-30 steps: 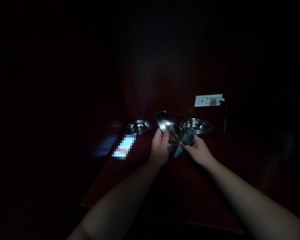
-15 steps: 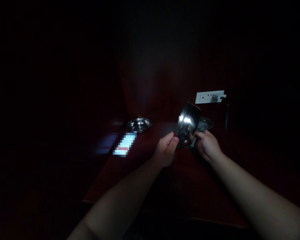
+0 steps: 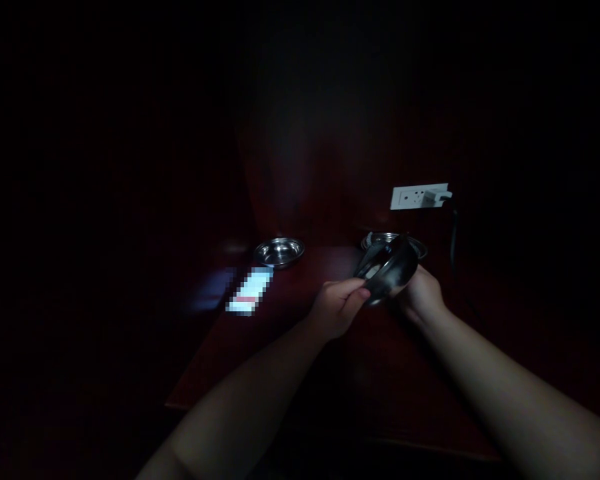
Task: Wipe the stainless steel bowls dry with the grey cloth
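Note:
A shiny metal bowl (image 3: 393, 277) hangs tilted above the table, its opening turned up and to the left. My left hand (image 3: 337, 303) pinches its near left rim, thumb on the outside. Against the bowl's right side is my right hand (image 3: 424, 297); its fingers are hidden behind the bowl, so what they hold does not show. Just beyond the bowl, a second metal dish (image 3: 420, 245) sits on the table, partly covered by it. A greyish patterned piece (image 3: 367, 240) shows at that dish's left edge; its kind is unclear.
Another shallow metal dish (image 3: 280, 252) stands at the back left of the dark red table (image 3: 300, 373). In front of it lies a lit, pixelated phone-like rectangle (image 3: 250, 291). A white wall socket (image 3: 420, 196) holds a plug with a dark cable (image 3: 453, 240) hanging down.
The bowl has tipped from nearly on its side to a more upward-facing tilt and moved slightly down and right. My right hand's fingers have gone out of sight behind it.

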The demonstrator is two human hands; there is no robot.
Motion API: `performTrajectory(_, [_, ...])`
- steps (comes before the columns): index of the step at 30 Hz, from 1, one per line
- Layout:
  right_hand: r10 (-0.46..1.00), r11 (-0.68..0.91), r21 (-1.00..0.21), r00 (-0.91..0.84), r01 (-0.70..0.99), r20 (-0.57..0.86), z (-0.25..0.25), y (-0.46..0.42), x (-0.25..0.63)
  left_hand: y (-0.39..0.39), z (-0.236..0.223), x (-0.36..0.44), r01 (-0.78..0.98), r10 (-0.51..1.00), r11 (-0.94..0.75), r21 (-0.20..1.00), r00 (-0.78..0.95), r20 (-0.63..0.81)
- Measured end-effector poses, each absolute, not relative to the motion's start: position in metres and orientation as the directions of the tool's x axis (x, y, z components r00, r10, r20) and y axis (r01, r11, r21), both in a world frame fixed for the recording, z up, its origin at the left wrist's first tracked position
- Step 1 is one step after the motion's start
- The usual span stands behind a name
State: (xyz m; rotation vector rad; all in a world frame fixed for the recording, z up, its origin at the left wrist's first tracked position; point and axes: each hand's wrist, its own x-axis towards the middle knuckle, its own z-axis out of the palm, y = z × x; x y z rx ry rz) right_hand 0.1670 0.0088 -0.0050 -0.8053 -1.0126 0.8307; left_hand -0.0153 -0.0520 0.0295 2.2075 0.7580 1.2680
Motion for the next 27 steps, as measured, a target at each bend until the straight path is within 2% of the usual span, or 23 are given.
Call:
performTrajectory(2, [0.907,0.338,-0.875,0.367,-0.345,0.206,0.001,0.004,0.163,-0.051,0.028,-0.015,0.225,0.667,-0.734,0.641,0.416,0.618])
performTrajectory(3, [0.913,0.316,-0.871,0.37,-0.376,0.172,0.004,0.001,0.161,-0.051,0.028,-0.015,0.228,0.665,-0.736,0.638,0.42,0.617])
performTrajectory(11, [0.919,0.25,-0.871,0.386,-0.422,0.077,0.02,-0.013,0.151,-0.047,0.024,-0.013,0.181,0.611,-0.771,0.61,0.48,0.63])
performTrajectory(17, [0.942,0.235,-0.873,0.323,-0.428,0.095,0.016,-0.009,0.156,-0.047,0.025,-0.015,0.138,0.547,-0.814,0.564,0.508,0.666])
performTrajectory(27, [0.937,0.253,-0.877,0.329,-0.41,0.116,0.016,-0.01,0.157,-0.046,0.024,-0.014,0.176,0.555,-0.817,0.55,0.498,0.666])
